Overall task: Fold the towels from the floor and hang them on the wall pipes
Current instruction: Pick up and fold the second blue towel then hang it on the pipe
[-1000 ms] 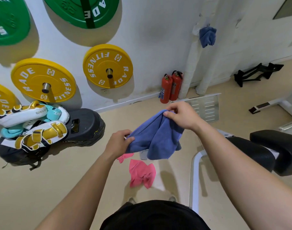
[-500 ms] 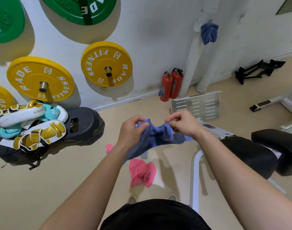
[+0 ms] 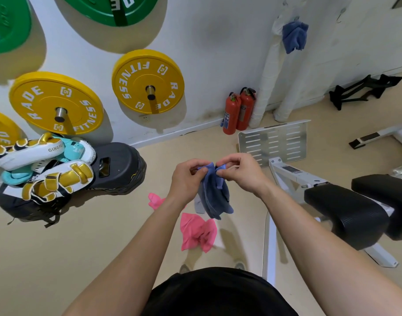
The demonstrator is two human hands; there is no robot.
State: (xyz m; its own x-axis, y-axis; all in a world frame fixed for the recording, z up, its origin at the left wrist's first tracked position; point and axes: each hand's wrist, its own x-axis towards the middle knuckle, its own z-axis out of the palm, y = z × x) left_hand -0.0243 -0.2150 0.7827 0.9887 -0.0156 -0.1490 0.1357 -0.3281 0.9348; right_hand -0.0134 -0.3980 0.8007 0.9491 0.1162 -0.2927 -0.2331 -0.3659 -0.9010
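head view: a beige floor [image 3: 58, 247] is seen below a white wall, on which yellow weight plates [image 3: 147, 82] and green weight plates [image 3: 113, 10] are mounted. at the left, boxing pads [image 3: 42, 165] in white, gold and teal are piled on a black bag [image 3: 120, 172]. two red fire extinguishers [image 3: 237, 112] are stood against the wall, just beside the white wall pipes [image 3: 267, 71]. high on the pipes a hung towel [image 3: 294, 36], blue and bunched, is draped. a perforated metal plate [image 3: 273, 142] and a black padded bench [image 3: 346, 213] are placed on the right, between the person and the pipes. a pink towel [image 3: 197, 233] is left crumpled on the floor near the feet, and a second pink towel [image 3: 155, 200] is partly hidden behind the left forearm.

both arms are stretched forward and the hands are brought close together at the middle of the view. the blue towel [image 3: 215, 195] is pinched at its top edge by the left hand [image 3: 187, 179] and the right hand [image 3: 241, 172], each with thumb against curled fingers. the cloth is let hang in loose folds below the hands, clear of the floor and above the pink towel.
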